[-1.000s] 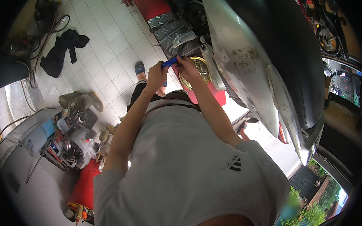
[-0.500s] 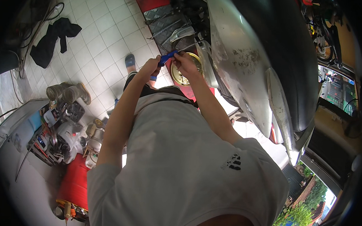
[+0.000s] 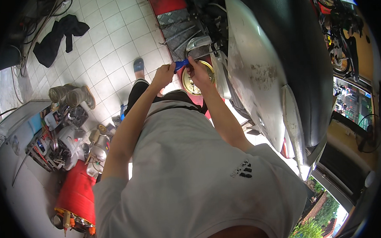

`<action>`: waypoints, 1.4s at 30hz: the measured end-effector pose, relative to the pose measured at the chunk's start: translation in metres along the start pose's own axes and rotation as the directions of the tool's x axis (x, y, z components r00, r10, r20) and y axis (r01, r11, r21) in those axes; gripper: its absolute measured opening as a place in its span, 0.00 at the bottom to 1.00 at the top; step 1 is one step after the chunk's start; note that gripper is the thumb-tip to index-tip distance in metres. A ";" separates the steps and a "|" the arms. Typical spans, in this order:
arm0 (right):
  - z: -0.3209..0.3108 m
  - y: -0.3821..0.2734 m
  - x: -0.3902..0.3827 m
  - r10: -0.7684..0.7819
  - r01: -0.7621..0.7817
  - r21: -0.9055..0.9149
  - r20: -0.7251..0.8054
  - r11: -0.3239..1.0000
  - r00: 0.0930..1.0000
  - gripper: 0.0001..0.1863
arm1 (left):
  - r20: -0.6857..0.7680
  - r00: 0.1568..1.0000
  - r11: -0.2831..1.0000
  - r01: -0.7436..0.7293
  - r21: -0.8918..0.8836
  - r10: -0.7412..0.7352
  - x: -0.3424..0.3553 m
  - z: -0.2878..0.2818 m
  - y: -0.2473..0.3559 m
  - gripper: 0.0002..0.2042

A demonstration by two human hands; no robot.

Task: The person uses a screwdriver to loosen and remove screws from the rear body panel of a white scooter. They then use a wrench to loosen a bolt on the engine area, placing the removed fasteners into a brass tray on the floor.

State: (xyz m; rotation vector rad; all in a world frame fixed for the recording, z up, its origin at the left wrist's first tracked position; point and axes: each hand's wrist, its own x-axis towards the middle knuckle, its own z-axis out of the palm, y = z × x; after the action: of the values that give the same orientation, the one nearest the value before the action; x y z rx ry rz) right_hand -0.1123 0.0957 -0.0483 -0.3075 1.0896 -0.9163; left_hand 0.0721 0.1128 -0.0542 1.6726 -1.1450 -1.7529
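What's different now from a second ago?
The view shifted slightly, and a thin rod shows more clearly past the right hand. Nothing was visibly taken up or let go: the left hand and right hand still hold the blue tool. The black cloth stayed put.

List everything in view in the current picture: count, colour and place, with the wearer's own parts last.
Blue-handled tool: one, blue, between both hands
Round tray: one, gold, beneath the right hand
Platform: one, red and metallic, upper centre
Motorbike: one, silver panels, black seat, right
Second bike: at least one, dark, upper right
Cloth: one, black, upper-left floor
Floor tiles: many, white, upper left
Clutter: uncountable, mixed colours, left
Container: one, red, lower left
Plants: count unclear, green, lower right
Shirt: one, pale grey, lower centre
Left hand: one, bare, on the tool
Right hand: one, bare, on the tool
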 end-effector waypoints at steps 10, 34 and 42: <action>0.005 0.002 -0.004 -0.018 0.019 -0.046 0.030 0.999 0.999 0.05 | -0.023 1.000 0.998 -0.017 -0.056 0.016 -0.004 0.004 0.006 0.18; 0.024 -0.001 -0.010 -0.062 0.060 0.169 0.006 0.984 0.998 0.07 | -0.085 0.992 0.987 0.086 -0.134 -0.098 0.008 0.015 -0.011 0.21; 0.007 0.019 -0.002 -0.058 0.070 0.128 -0.096 0.989 0.994 0.07 | -0.067 0.998 0.999 -0.008 -0.035 0.006 -0.011 0.015 0.011 0.23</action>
State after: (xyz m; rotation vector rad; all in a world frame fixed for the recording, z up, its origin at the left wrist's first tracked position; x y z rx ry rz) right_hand -0.0977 0.1072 -0.0559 -0.1939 1.1029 -1.0630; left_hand 0.0576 0.1197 -0.0401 1.6915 -1.0828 -1.6894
